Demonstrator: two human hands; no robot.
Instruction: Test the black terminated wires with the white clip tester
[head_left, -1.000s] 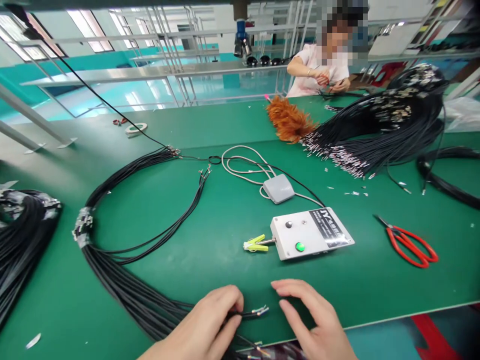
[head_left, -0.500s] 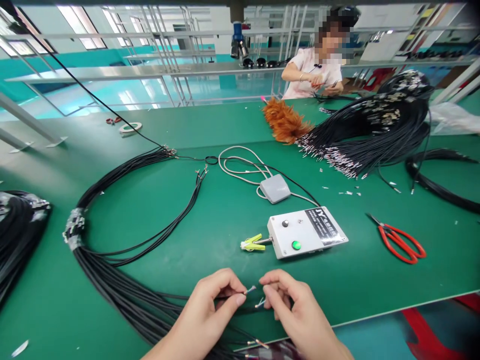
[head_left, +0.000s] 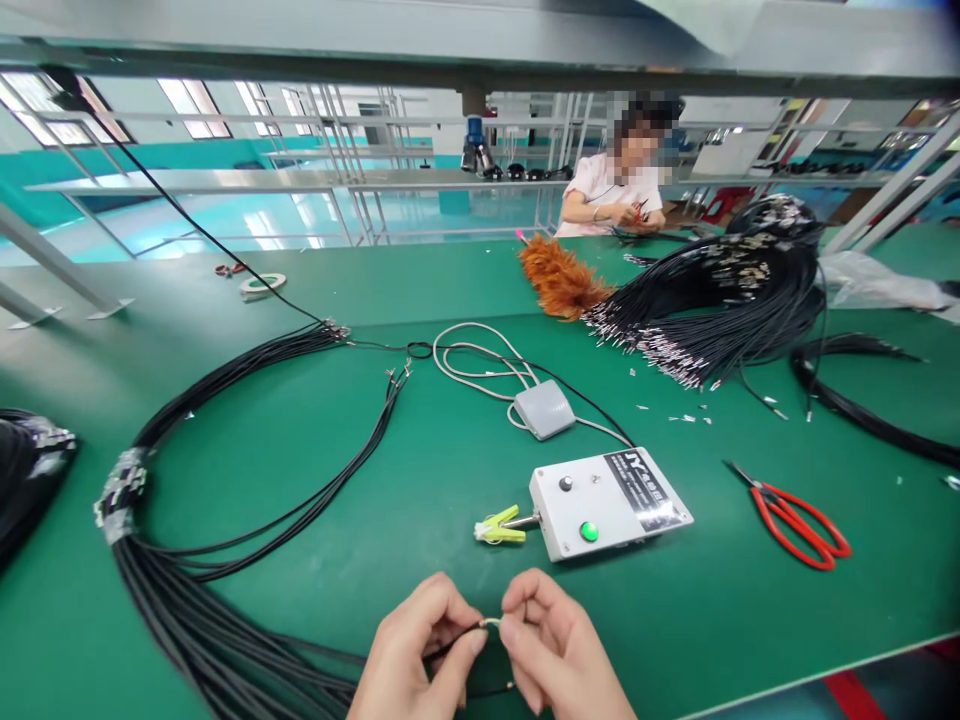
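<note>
Near the front edge of the green table, my left hand [head_left: 424,650] pinches a thin black cable [head_left: 454,640] close to its stripped end. My right hand [head_left: 551,650] is closed on the pale wire end [head_left: 492,622] of that same cable, and the fingertips of both hands nearly meet. Another cable end shows just below them. From the left, a bundle of black cables [head_left: 217,640], wrapped with clear film, runs toward my left hand. Beyond my hands lies a white control box [head_left: 577,510] with a lit green button and a yellow-green clip [head_left: 501,526] at its left side.
Red-handled scissors [head_left: 799,525] lie at the right. Behind the box is a grey pedal [head_left: 544,408] with a looped cord. Farther back are an orange duster [head_left: 562,280], a large cable pile [head_left: 712,300] and a seated person [head_left: 619,195]. Another bundle [head_left: 30,470] lies far left.
My right hand has moved to the left and now grips the wire end at my left fingertips. The split wires earlier at my right fingers no longer show there. The view has tilted up.
</note>
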